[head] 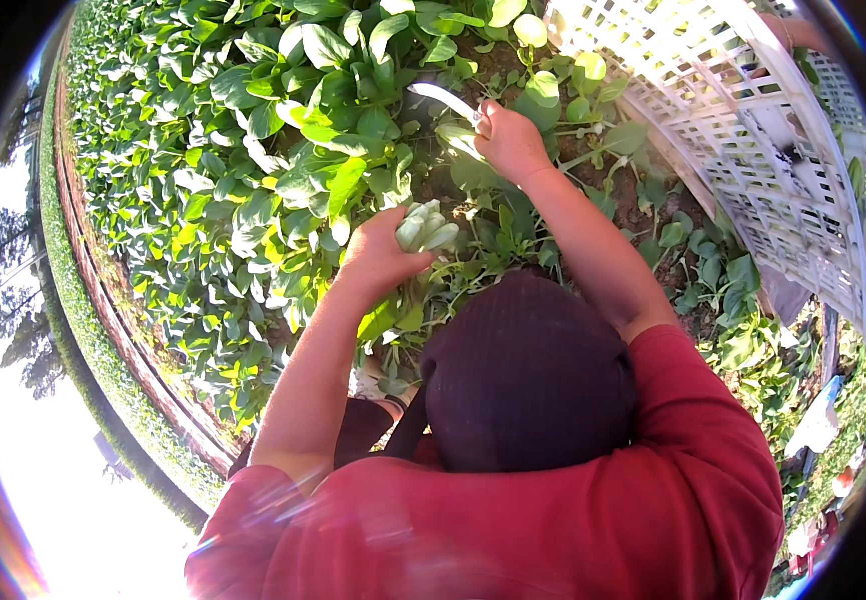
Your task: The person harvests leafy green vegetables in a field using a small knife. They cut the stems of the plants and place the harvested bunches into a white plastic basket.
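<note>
My left hand (382,251) grips a bunch of leafy greens (427,226), whose pale, thick stem ends point up and right from between thumb and fingers. Leaves of this bunch hang below the hand. Farther forward and to the right, my right hand (511,142) is closed around the handle of a curved knife (440,96). Its bare blade points left, towards the standing plants. A pale stalk (461,141) lies just under the right fist; whether the fist touches it I cannot tell. The knife's handle is mostly hidden by the fingers.
Dense leafy green plants (230,187) fill the left and front. White plastic lattice crates (763,142) stand tilted at the right, with another person's arm (800,34) behind them. Low weeds and loose leaves (703,262) cover the soil between. A whitish bag (815,420) lies farther right.
</note>
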`<action>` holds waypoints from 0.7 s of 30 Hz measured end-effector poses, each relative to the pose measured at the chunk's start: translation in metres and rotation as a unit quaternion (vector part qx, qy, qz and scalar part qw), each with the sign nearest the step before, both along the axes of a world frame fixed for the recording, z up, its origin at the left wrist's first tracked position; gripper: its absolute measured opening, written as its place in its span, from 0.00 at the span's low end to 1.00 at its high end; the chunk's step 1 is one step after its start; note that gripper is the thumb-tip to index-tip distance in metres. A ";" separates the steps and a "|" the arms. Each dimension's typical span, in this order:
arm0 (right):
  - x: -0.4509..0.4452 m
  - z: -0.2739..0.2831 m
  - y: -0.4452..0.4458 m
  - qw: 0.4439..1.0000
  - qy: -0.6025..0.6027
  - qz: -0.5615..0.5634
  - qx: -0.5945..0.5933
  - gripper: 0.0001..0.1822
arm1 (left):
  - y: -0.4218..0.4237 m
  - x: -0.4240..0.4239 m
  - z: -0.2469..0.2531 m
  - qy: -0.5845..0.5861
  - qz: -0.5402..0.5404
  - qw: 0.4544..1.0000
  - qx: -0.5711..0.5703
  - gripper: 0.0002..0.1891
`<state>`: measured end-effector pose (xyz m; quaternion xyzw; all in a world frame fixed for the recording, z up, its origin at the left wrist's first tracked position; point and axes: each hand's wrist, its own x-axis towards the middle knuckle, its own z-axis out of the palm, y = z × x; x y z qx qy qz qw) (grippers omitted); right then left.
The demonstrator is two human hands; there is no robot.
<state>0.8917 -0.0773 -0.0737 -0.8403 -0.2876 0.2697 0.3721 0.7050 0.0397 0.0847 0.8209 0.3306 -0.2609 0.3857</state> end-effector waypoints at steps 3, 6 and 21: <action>-0.006 0.017 -0.025 0.983 0.110 -0.058 0.135 0.14 | 0.003 -0.014 -0.012 -0.109 0.097 0.987 -0.069 0.37; -0.013 0.019 -0.034 0.988 0.106 -0.033 0.104 0.17 | 0.003 -0.011 -0.021 -0.107 0.104 0.986 -0.078 0.40; -0.005 -0.012 0.056 0.984 -0.117 0.076 -0.106 0.16 | -0.006 -0.037 -0.043 -0.041 0.038 0.996 -0.064 0.33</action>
